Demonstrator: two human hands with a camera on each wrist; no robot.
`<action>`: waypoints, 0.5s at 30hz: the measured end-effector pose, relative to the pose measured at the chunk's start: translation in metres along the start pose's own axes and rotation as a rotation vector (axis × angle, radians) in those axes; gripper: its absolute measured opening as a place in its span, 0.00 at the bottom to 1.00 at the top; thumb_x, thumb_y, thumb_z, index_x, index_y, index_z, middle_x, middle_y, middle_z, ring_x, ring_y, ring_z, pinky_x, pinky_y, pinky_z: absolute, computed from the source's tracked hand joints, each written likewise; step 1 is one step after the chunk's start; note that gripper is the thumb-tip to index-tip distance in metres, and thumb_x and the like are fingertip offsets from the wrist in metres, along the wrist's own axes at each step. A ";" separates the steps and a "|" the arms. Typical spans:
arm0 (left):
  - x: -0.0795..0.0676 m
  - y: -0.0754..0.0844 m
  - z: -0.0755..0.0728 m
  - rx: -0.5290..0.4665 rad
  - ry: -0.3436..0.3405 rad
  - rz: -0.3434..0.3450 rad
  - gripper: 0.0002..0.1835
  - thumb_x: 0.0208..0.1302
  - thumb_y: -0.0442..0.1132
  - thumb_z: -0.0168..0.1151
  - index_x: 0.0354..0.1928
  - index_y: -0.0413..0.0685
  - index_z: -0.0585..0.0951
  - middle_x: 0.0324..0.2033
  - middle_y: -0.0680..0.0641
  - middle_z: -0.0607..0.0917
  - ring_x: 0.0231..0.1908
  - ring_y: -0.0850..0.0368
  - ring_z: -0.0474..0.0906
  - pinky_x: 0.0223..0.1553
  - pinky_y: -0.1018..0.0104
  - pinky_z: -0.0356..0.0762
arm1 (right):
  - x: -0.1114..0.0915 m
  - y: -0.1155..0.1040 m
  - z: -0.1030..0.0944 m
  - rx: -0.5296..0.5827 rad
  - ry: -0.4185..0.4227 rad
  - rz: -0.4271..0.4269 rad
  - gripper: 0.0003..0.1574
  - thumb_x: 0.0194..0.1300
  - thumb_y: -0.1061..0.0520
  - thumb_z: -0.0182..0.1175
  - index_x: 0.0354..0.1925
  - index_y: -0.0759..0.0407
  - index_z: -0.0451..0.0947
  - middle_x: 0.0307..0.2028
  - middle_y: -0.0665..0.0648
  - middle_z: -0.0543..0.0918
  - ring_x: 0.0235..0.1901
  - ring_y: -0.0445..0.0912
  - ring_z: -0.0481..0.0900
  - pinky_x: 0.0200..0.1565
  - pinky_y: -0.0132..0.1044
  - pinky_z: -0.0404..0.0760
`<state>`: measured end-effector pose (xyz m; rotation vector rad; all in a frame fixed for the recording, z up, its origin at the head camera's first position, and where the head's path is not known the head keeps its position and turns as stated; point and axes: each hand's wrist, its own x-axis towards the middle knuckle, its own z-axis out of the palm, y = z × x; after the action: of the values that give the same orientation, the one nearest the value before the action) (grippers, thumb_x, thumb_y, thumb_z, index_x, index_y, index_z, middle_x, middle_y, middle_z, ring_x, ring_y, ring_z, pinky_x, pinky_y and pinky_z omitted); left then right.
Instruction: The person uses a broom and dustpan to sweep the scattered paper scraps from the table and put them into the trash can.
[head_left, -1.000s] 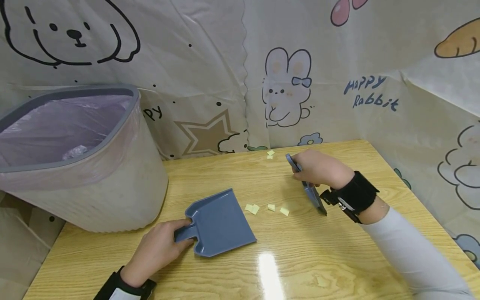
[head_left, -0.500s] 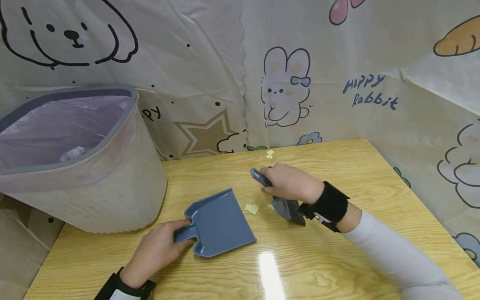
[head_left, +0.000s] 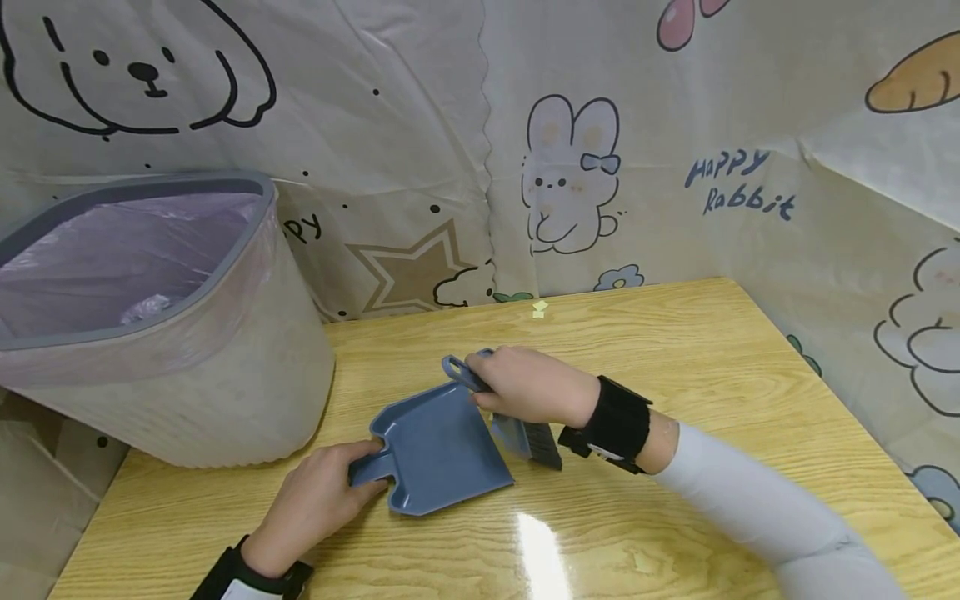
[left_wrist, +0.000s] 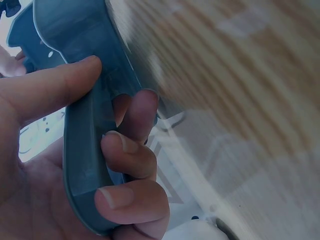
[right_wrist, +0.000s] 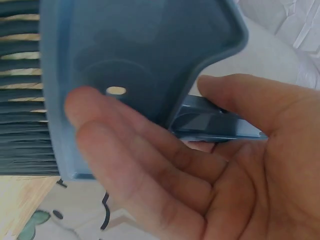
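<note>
My left hand (head_left: pixel 311 500) grips the short handle of a blue-grey dustpan (head_left: pixel 442 454), which lies on the wooden table. In the left wrist view, thumb and curled fingers wrap the handle (left_wrist: pixel 82 160). A matching hand brush (head_left: pixel 517 435) is held by its handle in my right hand (head_left: pixel 536 385), right at the dustpan's open edge. The right wrist view shows its dark bristles (right_wrist: pixel 22 110) and several fingers laid along the brush head (right_wrist: pixel 135 40). Two small yellow paper scraps (head_left: pixel 540 309) lie near the table's back edge. Any scraps under the brush are mostly hidden.
A large pale bin (head_left: pixel 247 375) with a grey rim and a purple liner stands at the left, close behind the dustpan. A printed cloth (head_left: pixel 420 125) hangs along the back and right sides of the table (head_left: pixel 675 517).
My right hand has swept the brush leftward from the table's right side to the dustpan's edge. The row of scraps there is now mostly out of sight. Left hand and dustpan stay put.
</note>
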<state>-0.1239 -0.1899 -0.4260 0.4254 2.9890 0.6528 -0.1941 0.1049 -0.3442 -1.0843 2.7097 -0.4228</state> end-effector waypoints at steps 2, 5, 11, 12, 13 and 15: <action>0.000 0.000 0.000 0.001 -0.002 -0.001 0.25 0.53 0.38 0.81 0.55 0.45 0.87 0.50 0.43 0.89 0.50 0.43 0.86 0.47 0.45 0.82 | 0.003 -0.005 0.001 -0.002 -0.003 -0.018 0.10 0.78 0.50 0.60 0.42 0.55 0.73 0.23 0.49 0.72 0.20 0.39 0.73 0.27 0.32 0.71; 0.000 0.000 0.000 -0.004 -0.003 0.001 0.25 0.54 0.38 0.81 0.55 0.45 0.87 0.49 0.43 0.89 0.50 0.43 0.86 0.47 0.45 0.82 | 0.008 -0.012 0.003 -0.008 -0.002 -0.055 0.11 0.77 0.48 0.60 0.43 0.55 0.74 0.23 0.49 0.72 0.20 0.38 0.74 0.27 0.31 0.71; 0.001 -0.001 0.000 -0.004 -0.003 0.017 0.25 0.54 0.39 0.81 0.56 0.44 0.87 0.50 0.43 0.89 0.49 0.45 0.86 0.46 0.46 0.82 | 0.019 -0.027 0.006 0.021 -0.017 -0.119 0.14 0.78 0.47 0.59 0.45 0.56 0.73 0.22 0.48 0.73 0.19 0.37 0.75 0.26 0.29 0.72; 0.001 -0.001 0.000 -0.004 -0.005 0.017 0.25 0.54 0.39 0.81 0.56 0.44 0.87 0.50 0.43 0.89 0.49 0.45 0.86 0.46 0.46 0.82 | 0.020 -0.029 0.007 0.030 -0.019 -0.127 0.14 0.78 0.46 0.59 0.45 0.56 0.73 0.22 0.48 0.74 0.19 0.37 0.75 0.25 0.29 0.72; 0.002 -0.001 0.000 -0.004 -0.006 0.018 0.25 0.54 0.39 0.81 0.56 0.44 0.87 0.50 0.43 0.89 0.48 0.45 0.86 0.46 0.47 0.82 | 0.022 -0.030 0.008 0.040 -0.020 -0.135 0.14 0.78 0.47 0.59 0.45 0.56 0.73 0.22 0.48 0.74 0.19 0.37 0.75 0.25 0.29 0.72; 0.002 0.000 0.000 -0.005 -0.007 0.017 0.25 0.54 0.38 0.81 0.56 0.45 0.87 0.50 0.43 0.88 0.48 0.47 0.86 0.45 0.48 0.82 | 0.023 -0.033 0.009 0.051 -0.020 -0.148 0.14 0.78 0.46 0.59 0.44 0.56 0.73 0.21 0.48 0.73 0.18 0.37 0.75 0.25 0.29 0.71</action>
<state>-0.1258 -0.1895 -0.4265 0.4528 2.9800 0.6595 -0.1872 0.0644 -0.3432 -1.2731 2.5962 -0.4985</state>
